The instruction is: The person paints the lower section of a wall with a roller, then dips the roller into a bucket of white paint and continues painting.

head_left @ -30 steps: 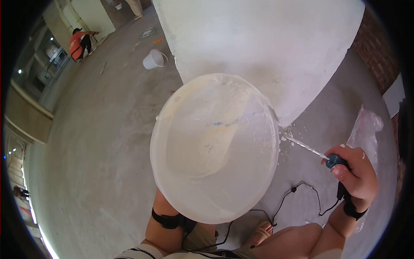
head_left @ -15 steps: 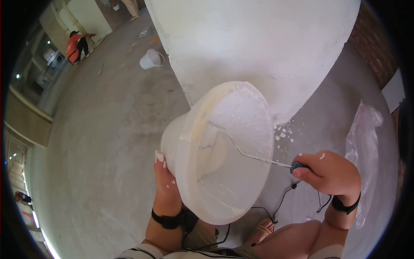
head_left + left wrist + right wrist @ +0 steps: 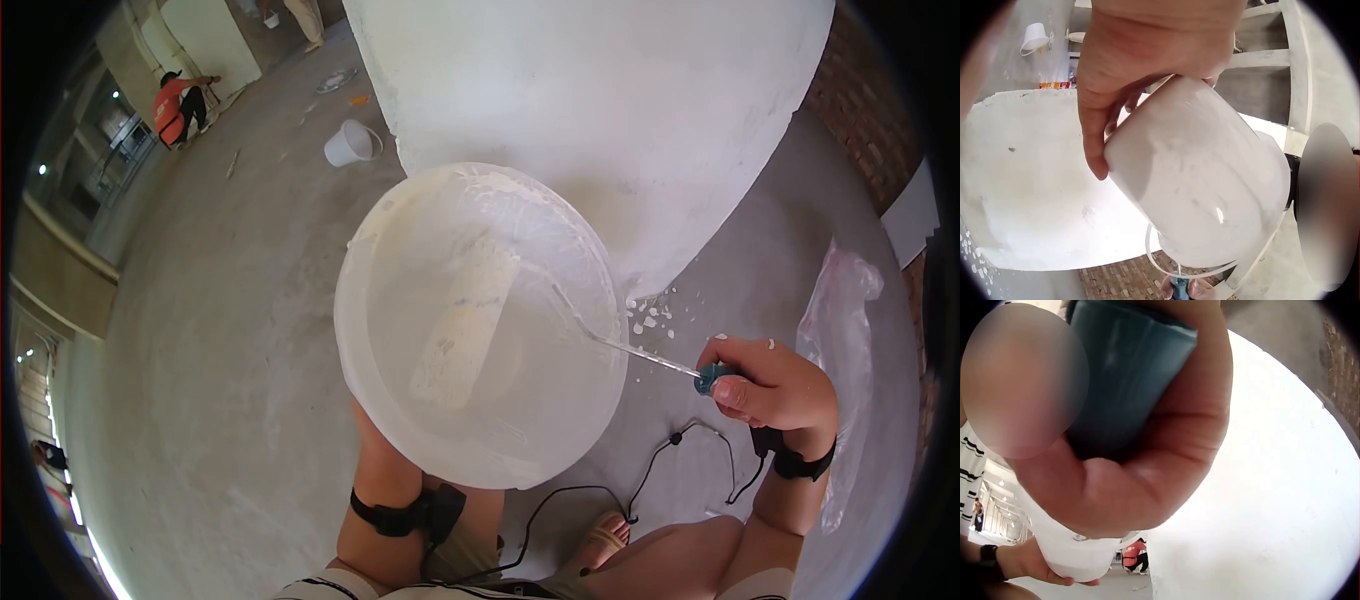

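A translucent white bucket (image 3: 400,440) is held with its wide mouth facing the head camera, white smears on its inner wall. My left hand (image 3: 1147,56) grips it round the base in the left wrist view; in the head view the bucket hides that hand. With curled fingers, my right hand (image 3: 775,385) holds the blue-green handle (image 3: 712,379) of a bent metal rod (image 3: 650,357). The rod passes over the right rim to a cream roller (image 3: 465,330) inside the bucket. Close up in the right wrist view, the handle (image 3: 1122,369) sits within the curled fingers.
A white wall panel (image 3: 600,90) rises beyond the bucket, with white splatters (image 3: 652,318) by its lower corner. Clear plastic (image 3: 845,330) and a black cable (image 3: 665,445) lie on the floor. A small bucket (image 3: 348,145) and a crouching person (image 3: 175,108) are further off.
The bucket tipped sideways, then turned back to face the head camera. My right hand shifted left with the handle, then slightly back right. The rod's bend now shows inside the mouth, unlike one second ago.
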Demonstrator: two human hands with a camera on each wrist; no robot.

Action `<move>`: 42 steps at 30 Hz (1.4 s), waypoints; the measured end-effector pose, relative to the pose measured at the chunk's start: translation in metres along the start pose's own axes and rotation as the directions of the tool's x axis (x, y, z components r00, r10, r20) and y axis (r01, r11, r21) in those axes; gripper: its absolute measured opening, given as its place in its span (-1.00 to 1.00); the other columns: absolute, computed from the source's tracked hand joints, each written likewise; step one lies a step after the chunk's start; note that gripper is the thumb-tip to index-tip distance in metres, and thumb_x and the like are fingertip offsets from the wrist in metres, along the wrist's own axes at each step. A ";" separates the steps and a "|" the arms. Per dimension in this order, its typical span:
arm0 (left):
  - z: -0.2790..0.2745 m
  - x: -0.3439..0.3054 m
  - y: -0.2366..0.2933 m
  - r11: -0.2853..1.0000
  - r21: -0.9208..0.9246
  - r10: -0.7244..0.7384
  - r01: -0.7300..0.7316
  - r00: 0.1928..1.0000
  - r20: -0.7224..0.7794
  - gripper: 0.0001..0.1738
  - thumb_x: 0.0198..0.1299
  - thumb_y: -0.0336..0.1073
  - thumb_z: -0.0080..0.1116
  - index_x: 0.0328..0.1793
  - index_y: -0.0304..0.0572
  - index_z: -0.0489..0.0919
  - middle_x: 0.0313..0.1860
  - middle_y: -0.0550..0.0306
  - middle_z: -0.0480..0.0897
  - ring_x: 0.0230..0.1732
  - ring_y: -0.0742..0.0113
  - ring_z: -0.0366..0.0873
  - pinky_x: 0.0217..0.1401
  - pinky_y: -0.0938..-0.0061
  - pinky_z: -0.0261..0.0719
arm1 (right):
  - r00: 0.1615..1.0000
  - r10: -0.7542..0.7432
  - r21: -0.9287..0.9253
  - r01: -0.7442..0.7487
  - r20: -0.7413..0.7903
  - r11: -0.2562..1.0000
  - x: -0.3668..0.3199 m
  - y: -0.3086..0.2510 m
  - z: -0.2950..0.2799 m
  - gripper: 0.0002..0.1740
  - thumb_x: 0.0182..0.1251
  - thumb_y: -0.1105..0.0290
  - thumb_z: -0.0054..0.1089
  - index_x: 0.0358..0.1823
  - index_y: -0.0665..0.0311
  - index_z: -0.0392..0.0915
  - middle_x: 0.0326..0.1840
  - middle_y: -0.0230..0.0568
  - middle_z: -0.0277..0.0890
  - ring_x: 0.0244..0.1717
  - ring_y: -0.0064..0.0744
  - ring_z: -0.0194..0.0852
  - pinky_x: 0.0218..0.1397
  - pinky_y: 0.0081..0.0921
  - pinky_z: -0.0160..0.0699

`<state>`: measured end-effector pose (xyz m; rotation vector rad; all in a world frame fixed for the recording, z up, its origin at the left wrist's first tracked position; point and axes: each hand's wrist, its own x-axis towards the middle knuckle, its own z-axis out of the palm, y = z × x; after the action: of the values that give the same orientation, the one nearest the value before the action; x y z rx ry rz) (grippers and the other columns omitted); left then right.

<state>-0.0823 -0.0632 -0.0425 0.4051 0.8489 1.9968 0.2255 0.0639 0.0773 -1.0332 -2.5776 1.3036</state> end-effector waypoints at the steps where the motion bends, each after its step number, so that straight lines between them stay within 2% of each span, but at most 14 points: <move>1: 0.002 0.001 0.000 1.000 -0.005 0.007 -0.007 1.000 0.011 -0.47 0.39 -0.08 -0.25 0.34 -0.28 0.27 0.21 -0.03 0.46 0.14 0.13 0.50 0.10 0.34 0.58 | 0.995 0.053 0.302 -0.076 0.084 0.950 0.001 0.006 -0.003 -0.62 0.27 0.07 0.17 -0.30 0.30 0.46 -0.67 -0.31 0.33 -0.74 -0.51 0.22 -0.64 -0.54 0.18; 2: 0.003 0.001 0.000 1.000 -0.010 0.015 -0.015 1.000 0.024 -0.47 0.39 -0.08 -0.25 0.34 -0.28 0.27 0.21 -0.03 0.46 0.14 0.13 0.50 0.10 0.34 0.58 | 0.981 0.077 0.567 -0.166 0.177 0.807 0.002 0.011 -0.004 -0.58 0.26 0.02 0.19 -0.31 0.31 0.45 -0.68 -0.37 0.28 -0.75 -0.65 0.14 -0.69 -0.63 0.11; 8: 0.012 0.007 0.001 0.998 -0.029 0.051 -0.049 0.993 0.103 -0.47 0.38 -0.09 -0.24 0.35 -0.28 0.26 0.22 -0.03 0.45 0.14 0.11 0.50 0.10 0.31 0.58 | 0.984 -0.031 0.830 -0.133 0.178 0.542 0.013 0.037 0.005 -0.44 0.17 -0.09 0.24 -0.33 0.39 0.46 -0.68 -0.37 0.22 -0.80 -0.74 0.02 -0.79 -0.76 0.00; 18: 0.012 0.010 -0.001 0.996 -0.045 0.089 -0.083 0.984 0.157 -0.47 0.38 -0.11 -0.23 0.35 -0.28 0.26 0.23 -0.04 0.44 0.15 0.09 0.49 0.10 0.28 0.58 | 0.945 -0.118 0.839 -0.208 0.305 0.504 0.017 0.041 0.015 -0.32 0.19 -0.04 0.22 -0.27 0.66 0.44 -0.72 -0.26 0.26 -0.82 -0.68 0.08 -0.83 -0.71 0.02; 20: 0.004 0.016 -0.009 0.983 -0.178 -0.017 0.033 0.996 0.092 -0.46 0.37 -0.10 -0.22 0.35 -0.29 0.25 0.23 -0.05 0.44 0.15 0.06 0.49 0.08 0.24 0.59 | 0.960 -0.090 0.869 -0.196 0.264 0.455 0.014 0.037 0.021 -0.31 0.20 -0.03 0.20 -0.26 0.70 0.44 -0.72 -0.26 0.27 -0.80 -0.66 0.11 -0.81 -0.69 0.03; 23: 0.005 0.017 -0.011 0.977 -0.207 -0.040 0.059 0.995 0.091 -0.46 0.36 -0.09 -0.21 0.35 -0.28 0.25 0.23 -0.05 0.44 0.16 0.06 0.48 0.09 0.22 0.58 | 0.928 -0.091 0.845 -0.284 0.361 0.454 0.014 0.031 0.016 -0.32 0.18 -0.08 0.21 -0.22 0.59 0.48 -0.66 -0.35 0.26 -0.75 -0.72 0.07 -0.72 -0.71 0.05; 27: 0.005 0.018 -0.014 0.977 -0.208 -0.043 0.057 0.996 0.075 -0.44 0.36 -0.06 -0.23 0.36 -0.27 0.25 0.24 -0.05 0.43 0.16 0.04 0.48 0.10 0.18 0.57 | 0.923 -0.161 0.867 -0.253 0.349 0.429 0.018 0.044 0.017 -0.37 0.17 -0.06 0.24 -0.23 0.54 0.48 -0.65 -0.36 0.27 -0.75 -0.70 0.08 -0.72 -0.70 0.07; 29: 0.008 0.015 -0.013 0.974 -0.221 -0.017 0.046 0.991 0.131 -0.40 0.35 0.00 -0.25 0.39 -0.21 0.22 0.29 -0.05 0.38 0.21 -0.01 0.43 0.13 0.13 0.55 | 0.975 -0.188 0.870 -0.010 0.118 0.493 0.019 0.049 0.020 -0.44 0.17 -0.02 0.26 -0.23 0.44 0.44 -0.65 -0.37 0.26 -0.75 -0.69 0.09 -0.72 -0.69 0.09; 32: -0.002 0.014 -0.015 0.986 -0.166 0.041 -0.023 0.993 0.109 -0.33 0.33 0.10 -0.24 0.42 -0.16 0.18 0.34 -0.04 0.33 0.26 -0.04 0.38 0.15 0.08 0.53 | 0.972 -0.203 0.805 0.211 -0.115 0.554 0.028 0.064 0.016 -0.56 0.27 0.06 0.19 -0.20 0.33 0.36 -0.65 -0.40 0.24 -0.75 -0.69 0.10 -0.70 -0.68 0.13; 36: -0.004 0.009 -0.012 0.995 -0.104 0.017 0.005 0.979 0.205 -0.24 0.27 0.24 -0.17 0.43 -0.10 0.17 0.36 0.03 0.31 0.30 -0.03 0.32 0.24 0.09 0.46 | 0.924 -0.060 0.639 0.307 -0.378 0.705 0.032 0.095 0.013 -0.66 0.38 0.12 0.06 -0.20 0.27 0.30 -0.63 -0.42 0.22 -0.72 -0.69 0.12 -0.68 -0.68 0.15; 38: -0.013 0.009 -0.015 0.998 -0.040 0.057 -0.056 0.998 0.008 -0.25 0.25 0.27 -0.17 0.43 -0.01 0.18 0.37 0.08 0.29 0.32 -0.05 0.29 0.21 -0.02 0.45 | 0.817 0.034 0.602 0.395 -0.576 0.694 0.034 0.112 0.017 -0.74 0.44 0.19 -0.05 -0.22 0.25 0.28 -0.61 -0.44 0.21 -0.69 -0.69 0.14 -0.67 -0.70 0.15; 39: -0.018 0.010 -0.016 0.998 -0.048 0.041 -0.040 0.999 0.020 -0.25 0.25 0.27 -0.17 0.43 -0.01 0.18 0.37 0.08 0.29 0.32 -0.05 0.29 0.21 -0.02 0.45 | 0.809 0.047 0.595 0.391 -0.587 0.702 0.037 0.129 0.023 -0.74 0.44 0.19 -0.05 -0.22 0.25 0.28 -0.61 -0.44 0.21 -0.69 -0.69 0.14 -0.67 -0.70 0.15; 41: -0.031 0.011 -0.017 0.996 0.038 0.075 -0.076 0.997 0.024 -0.19 0.18 0.25 -0.05 0.44 -0.05 0.17 0.37 0.03 0.30 0.31 -0.04 0.30 0.22 0.01 0.44 | 0.635 0.161 0.431 0.297 -0.755 0.852 0.045 0.172 0.040 -0.69 0.45 0.10 -0.09 -0.20 0.22 0.28 -0.60 -0.39 0.23 -0.71 -0.67 0.12 -0.71 -0.68 0.14; 42: -0.038 0.012 -0.017 0.992 0.080 0.095 -0.097 0.995 0.026 -0.16 0.15 0.24 0.01 0.44 -0.07 0.16 0.36 0.01 0.31 0.31 -0.03 0.31 0.23 0.02 0.44 | 0.628 0.169 0.427 0.286 -0.759 0.858 0.044 0.187 0.046 -0.69 0.45 0.10 -0.09 -0.20 0.22 0.28 -0.60 -0.39 0.23 -0.71 -0.67 0.12 -0.71 -0.68 0.14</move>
<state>-0.1002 -0.0631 -0.0819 0.5225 0.9140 2.0469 0.2752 0.1359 -0.1003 -1.0528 -1.4717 1.0724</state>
